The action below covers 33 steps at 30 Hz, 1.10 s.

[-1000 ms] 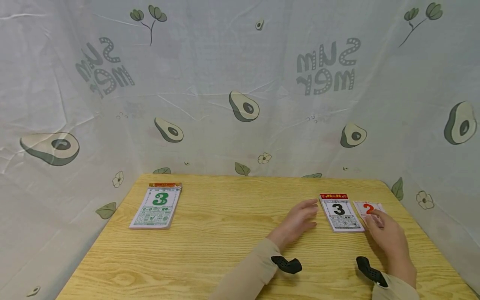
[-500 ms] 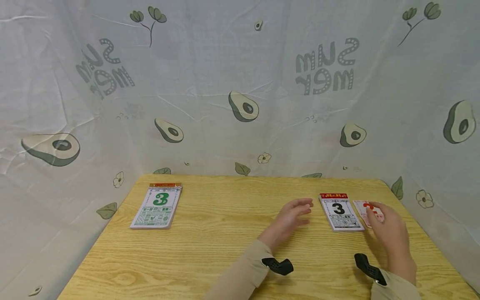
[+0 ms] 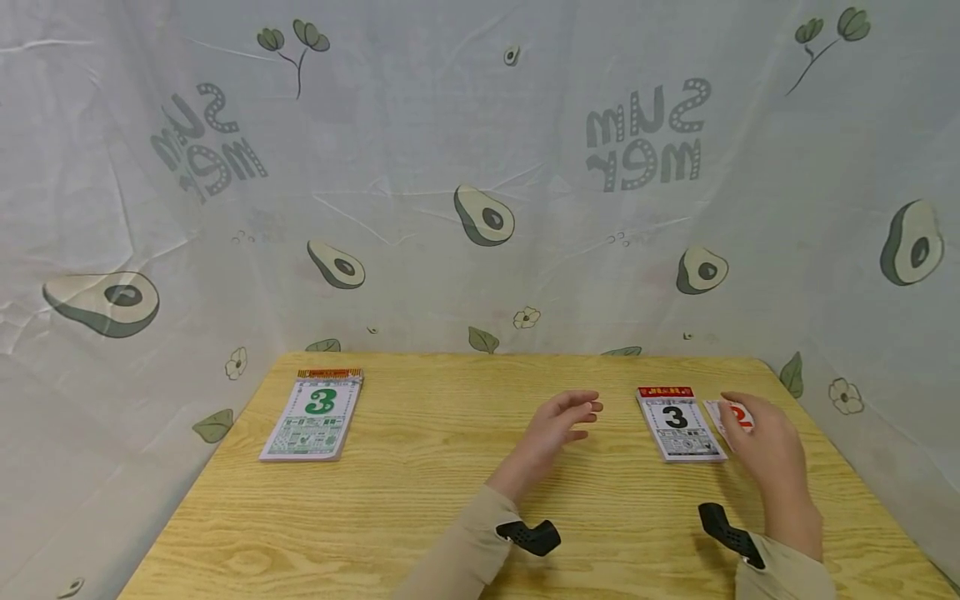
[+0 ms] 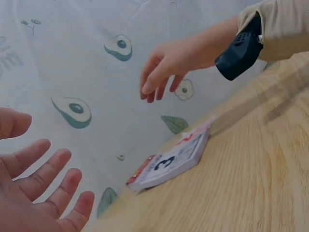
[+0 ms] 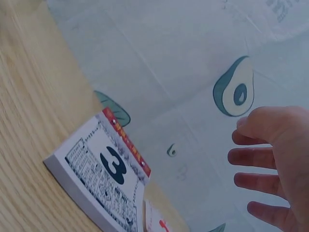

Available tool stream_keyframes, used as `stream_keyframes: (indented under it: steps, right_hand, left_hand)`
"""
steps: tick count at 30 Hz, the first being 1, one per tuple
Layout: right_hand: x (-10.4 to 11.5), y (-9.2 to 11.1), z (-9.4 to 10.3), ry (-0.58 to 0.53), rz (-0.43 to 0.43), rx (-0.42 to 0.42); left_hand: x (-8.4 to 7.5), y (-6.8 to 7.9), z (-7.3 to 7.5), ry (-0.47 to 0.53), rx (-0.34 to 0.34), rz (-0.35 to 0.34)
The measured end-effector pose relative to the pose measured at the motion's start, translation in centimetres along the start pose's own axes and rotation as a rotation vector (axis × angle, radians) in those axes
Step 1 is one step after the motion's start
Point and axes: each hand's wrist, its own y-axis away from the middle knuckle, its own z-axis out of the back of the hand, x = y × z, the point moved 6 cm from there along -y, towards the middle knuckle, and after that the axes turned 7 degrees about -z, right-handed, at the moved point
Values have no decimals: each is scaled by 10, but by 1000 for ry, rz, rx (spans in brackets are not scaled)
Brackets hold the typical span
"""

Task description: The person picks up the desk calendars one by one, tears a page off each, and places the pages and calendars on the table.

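A tear-off calendar (image 3: 678, 429) with a red header and a black 3 lies at the right of the table. Just right of it lies a loose calendar page (image 3: 741, 417) with a red 2, partly hidden in the head view by my right hand (image 3: 772, 442). That hand hovers above the page and holds nothing; its fingers (image 5: 253, 157) are loosely bent in the right wrist view. My left hand (image 3: 546, 429) is raised left of the calendar, apart from it, with spread, relaxed fingers (image 4: 50, 166) and nothing in them.
Another tear-off calendar (image 3: 311, 421) with a green 3 lies at the table's far left. The wood-grain table (image 3: 420, 492) ends at a pale curtain (image 3: 420, 167) printed with avocados. Black wrist devices (image 3: 528, 537) sit on both sleeves.
My left hand has drawn away to the left from the black 3 calendar. My right hand has come up off the loose page, which stays beside the calendar.
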Motion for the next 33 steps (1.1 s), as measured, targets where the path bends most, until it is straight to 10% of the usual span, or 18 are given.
stream_keyframes:
  steps: [33]
  right_hand:
    - [100, 14, 9, -56, 366, -163]
  left_hand:
    - [-59, 47, 109, -278, -193, -102]
